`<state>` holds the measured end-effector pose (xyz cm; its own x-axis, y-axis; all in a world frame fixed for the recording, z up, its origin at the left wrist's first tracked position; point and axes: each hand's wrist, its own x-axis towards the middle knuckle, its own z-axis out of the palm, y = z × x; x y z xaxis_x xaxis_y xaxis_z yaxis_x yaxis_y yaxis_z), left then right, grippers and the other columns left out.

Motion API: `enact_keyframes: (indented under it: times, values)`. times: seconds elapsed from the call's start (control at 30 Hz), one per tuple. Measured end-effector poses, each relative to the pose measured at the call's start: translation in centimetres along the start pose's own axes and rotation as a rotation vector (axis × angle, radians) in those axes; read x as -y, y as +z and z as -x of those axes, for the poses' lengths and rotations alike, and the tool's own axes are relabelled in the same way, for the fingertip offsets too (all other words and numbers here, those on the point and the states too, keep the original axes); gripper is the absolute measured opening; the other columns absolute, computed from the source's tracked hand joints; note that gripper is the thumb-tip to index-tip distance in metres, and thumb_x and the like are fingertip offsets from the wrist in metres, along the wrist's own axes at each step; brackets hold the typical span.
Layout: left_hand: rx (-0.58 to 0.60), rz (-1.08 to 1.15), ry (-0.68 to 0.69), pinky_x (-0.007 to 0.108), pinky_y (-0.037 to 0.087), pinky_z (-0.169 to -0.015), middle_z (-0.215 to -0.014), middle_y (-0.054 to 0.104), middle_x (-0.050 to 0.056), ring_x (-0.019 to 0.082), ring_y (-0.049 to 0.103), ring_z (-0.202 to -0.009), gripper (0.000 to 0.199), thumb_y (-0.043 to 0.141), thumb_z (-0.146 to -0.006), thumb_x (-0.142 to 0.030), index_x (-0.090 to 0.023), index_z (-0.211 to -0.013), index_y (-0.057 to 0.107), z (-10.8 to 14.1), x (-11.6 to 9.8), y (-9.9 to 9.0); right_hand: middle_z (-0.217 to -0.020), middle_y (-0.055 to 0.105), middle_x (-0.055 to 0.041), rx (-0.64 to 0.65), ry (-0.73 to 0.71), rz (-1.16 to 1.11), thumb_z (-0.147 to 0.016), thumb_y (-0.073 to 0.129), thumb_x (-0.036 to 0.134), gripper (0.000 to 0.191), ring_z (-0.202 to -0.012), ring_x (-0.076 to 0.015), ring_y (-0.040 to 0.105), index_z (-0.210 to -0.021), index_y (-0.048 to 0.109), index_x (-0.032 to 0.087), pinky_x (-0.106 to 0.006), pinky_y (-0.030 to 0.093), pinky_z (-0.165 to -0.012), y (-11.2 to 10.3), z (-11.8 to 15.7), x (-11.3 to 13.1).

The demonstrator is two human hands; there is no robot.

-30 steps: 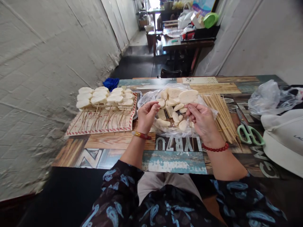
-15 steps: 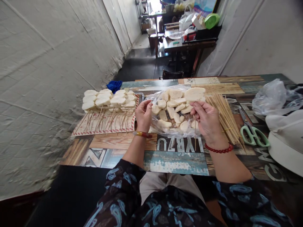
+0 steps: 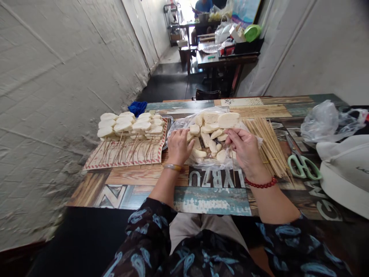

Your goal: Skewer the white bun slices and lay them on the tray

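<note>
My right hand pinches a thin bamboo skewer, its lower end pointing down toward the table. At the top of that skewer, just above the fingers, is a broad pale slice, which looks like steamed bread or a similar food. My left hand is palm down at the left edge of the plastic-lined pile, fingers stretched and thumb apart. Loose pale slices lie between my hands on clear plastic. To the left, skewered slices are stacked in rows on a red-and-white patterned paper.
A bundle of bamboo skewers lies right of my right hand. Beyond it are green-handled scissors, a white cap and a crumpled plastic bag. A blue cloth sits by the wall. A person is far back.
My left hand has turned from a raised, curled pose to palm down with fingers stretched over the pile's left edge. My right hand still holds the skewer. The view has shifted slightly.
</note>
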<state>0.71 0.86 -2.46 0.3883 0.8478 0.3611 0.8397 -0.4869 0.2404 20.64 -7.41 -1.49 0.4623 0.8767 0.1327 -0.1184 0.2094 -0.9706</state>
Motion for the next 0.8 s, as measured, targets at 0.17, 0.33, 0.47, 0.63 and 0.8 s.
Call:
enact_keyframes:
  times: [0.17, 0.33, 0.47, 0.63, 0.8]
  values:
    - [0.082, -0.083, -0.072, 0.049, 0.043, -0.097, -0.128, 0.063, 0.017, 0.039, 0.055, -0.118, 0.048, 0.068, -0.082, -0.029, -0.015, -0.127, 0.062, 0.0, 0.7, 0.3, -0.056, 0.061, 0.0027, -0.013, 0.017, -0.046, -0.073, 0.080, 0.053, 0.038, -0.044, -0.0062, 0.038, -0.083, 0.073, 0.017, -0.021, 0.026, -0.040, 0.1, 0.1, 0.1]
    - [0.091, -0.039, -0.055, 0.046, 0.045, -0.099, -0.124, 0.063, 0.019, 0.034, 0.058, -0.115, 0.035, 0.060, -0.084, -0.019, -0.012, -0.117, 0.067, -0.4, 1.9, 1.1, -0.056, 0.061, 0.0026, -0.013, 0.025, -0.055, -0.072, 0.080, 0.050, 0.034, -0.045, -0.0067, 0.039, -0.081, 0.073, 0.017, -0.022, 0.027, -0.041, 0.1, 0.1, 0.1]
    - [0.110, -0.039, -0.047, 0.044, 0.046, -0.099, -0.118, 0.064, 0.019, 0.032, 0.060, -0.111, 0.025, 0.055, -0.086, -0.018, -0.012, -0.106, 0.069, -0.6, 2.3, 1.3, -0.057, 0.061, 0.0022, -0.006, 0.040, -0.080, -0.072, 0.082, 0.048, 0.033, -0.046, -0.0063, 0.040, -0.080, 0.074, 0.017, -0.020, 0.026, -0.042, 0.1, 0.0, -0.1]
    - [0.152, -0.104, -0.043, 0.045, 0.047, -0.095, -0.119, 0.064, 0.018, 0.033, 0.060, -0.108, 0.031, 0.058, -0.088, -0.028, -0.014, -0.115, 0.067, -0.6, 2.2, 0.9, -0.057, 0.060, 0.0028, 0.005, 0.090, -0.063, -0.074, 0.079, 0.053, 0.038, -0.044, -0.0062, 0.036, -0.082, 0.073, 0.016, -0.021, 0.024, -0.040, 0.4, 0.1, -0.4]
    - [0.179, -0.172, -0.085, 0.044, 0.046, -0.092, -0.118, 0.063, 0.020, 0.035, 0.059, -0.109, 0.049, 0.058, -0.091, -0.036, -0.010, -0.133, 0.059, -0.8, 3.0, 1.3, -0.056, 0.060, 0.0014, 0.026, 0.058, -0.032, -0.073, 0.076, 0.054, 0.040, -0.046, -0.0066, 0.038, -0.075, 0.072, 0.014, -0.021, 0.027, -0.044, 1.0, -0.2, -0.8]
